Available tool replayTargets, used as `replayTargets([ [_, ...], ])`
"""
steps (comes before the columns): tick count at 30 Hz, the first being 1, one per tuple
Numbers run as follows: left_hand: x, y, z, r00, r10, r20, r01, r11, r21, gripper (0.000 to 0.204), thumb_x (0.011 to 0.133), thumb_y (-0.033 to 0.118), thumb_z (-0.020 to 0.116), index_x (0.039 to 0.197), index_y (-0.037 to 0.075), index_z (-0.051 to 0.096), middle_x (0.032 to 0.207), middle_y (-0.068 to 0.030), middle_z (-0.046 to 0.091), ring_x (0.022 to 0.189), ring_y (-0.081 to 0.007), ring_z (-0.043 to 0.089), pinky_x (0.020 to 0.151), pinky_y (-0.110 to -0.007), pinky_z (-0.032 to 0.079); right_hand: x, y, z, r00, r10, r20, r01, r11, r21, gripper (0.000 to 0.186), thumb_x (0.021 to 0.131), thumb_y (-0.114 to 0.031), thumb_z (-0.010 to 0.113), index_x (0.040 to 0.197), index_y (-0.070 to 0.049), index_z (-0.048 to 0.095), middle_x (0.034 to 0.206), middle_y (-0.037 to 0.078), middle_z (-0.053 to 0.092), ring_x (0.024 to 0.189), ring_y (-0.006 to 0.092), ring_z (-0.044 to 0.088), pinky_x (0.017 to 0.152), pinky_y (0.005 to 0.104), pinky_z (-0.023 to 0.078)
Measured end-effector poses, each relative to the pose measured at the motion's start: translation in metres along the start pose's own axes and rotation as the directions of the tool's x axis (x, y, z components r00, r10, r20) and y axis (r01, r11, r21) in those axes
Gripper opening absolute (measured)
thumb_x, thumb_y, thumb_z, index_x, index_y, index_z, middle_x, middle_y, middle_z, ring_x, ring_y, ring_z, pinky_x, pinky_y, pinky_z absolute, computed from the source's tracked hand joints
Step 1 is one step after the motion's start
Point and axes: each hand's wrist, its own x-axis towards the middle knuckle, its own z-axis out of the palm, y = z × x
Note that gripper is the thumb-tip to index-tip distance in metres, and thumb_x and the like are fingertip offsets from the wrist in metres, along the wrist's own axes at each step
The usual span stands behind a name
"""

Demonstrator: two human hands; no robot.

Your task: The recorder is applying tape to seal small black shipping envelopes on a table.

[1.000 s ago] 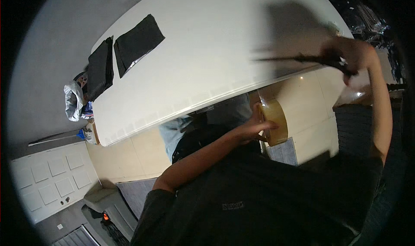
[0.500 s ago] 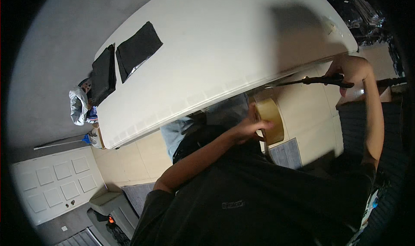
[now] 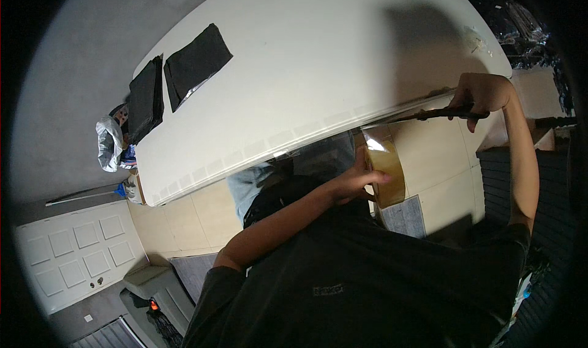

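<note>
My left hand (image 3: 354, 184) is closed around a wide roll of yellowish clear packing tape (image 3: 391, 178), held just below the near edge of the white table (image 3: 294, 72). A glossy patch shows at the upper end of the roll. On the right, my right hand (image 3: 487, 94) grips the dark handles of a pair of scissors (image 3: 442, 113). Their blades point left, close to the top of the roll and along the table edge. Whether the blades touch the tape I cannot tell. Faint clear rectangles (image 3: 245, 159), like tape pieces, line the table's near edge.
Two flat black folded sheets or bags, one by the left rim (image 3: 146, 100) and one beside it (image 3: 197, 63), lie on the table. A silvery bag (image 3: 109, 143) is past its left end. Shiny black plastic (image 3: 527, 26) is heaped at the far right. A white door (image 3: 79, 259) stands lower left.
My right hand has shifted slightly left with the scissors, bringing the blades nearer the roll. A bright reflection now shows at the roll's top. My left hand stays nearly in place.
</note>
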Motion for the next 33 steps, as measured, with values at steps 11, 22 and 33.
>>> replayTargets([
  [11,0.006,-0.009,-0.006,0.999,-0.022,0.037,0.022,1.000,0.004,0.124,0.080,0.041,0.082,0.157,0.025,-0.013,0.158,-0.0227,0.016,0.148,-0.0475,0.021,0.104,-0.073,0.042,-0.003,-0.016,-0.005,0.997,0.078,-0.021,-0.078,0.997,-0.023,0.042,0.055,-0.018,0.097,0.092,-0.006,0.081,0.063,0.000,0.071,0.047,0.0050,0.054,0.044,0.0245,0.041],
  [22,0.011,-0.032,-0.026,0.948,0.285,0.140,-0.316,0.888,0.333,0.118,0.078,0.037,0.088,0.155,0.018,0.000,0.155,-0.0193,0.025,0.146,-0.0425,0.028,0.116,-0.065,0.032,-0.004,-0.027,-0.009,0.996,0.085,-0.001,-0.084,0.978,-0.191,0.042,0.057,-0.022,0.098,0.093,-0.008,0.082,0.062,0.000,0.070,0.045,0.0045,0.054,0.043,0.0232,0.039],
  [33,-0.041,-0.020,-0.007,0.893,0.433,0.124,-0.450,0.866,0.219,0.113,0.077,0.032,0.089,0.155,0.022,0.008,0.151,-0.0150,0.024,0.146,-0.0374,0.025,0.114,-0.057,0.038,-0.035,-0.024,-0.018,0.949,0.110,-0.297,-0.150,0.982,-0.113,0.027,0.067,-0.011,0.092,0.089,-0.003,0.080,0.070,0.004,0.074,0.050,0.0073,0.063,0.049,0.0243,0.051],
])
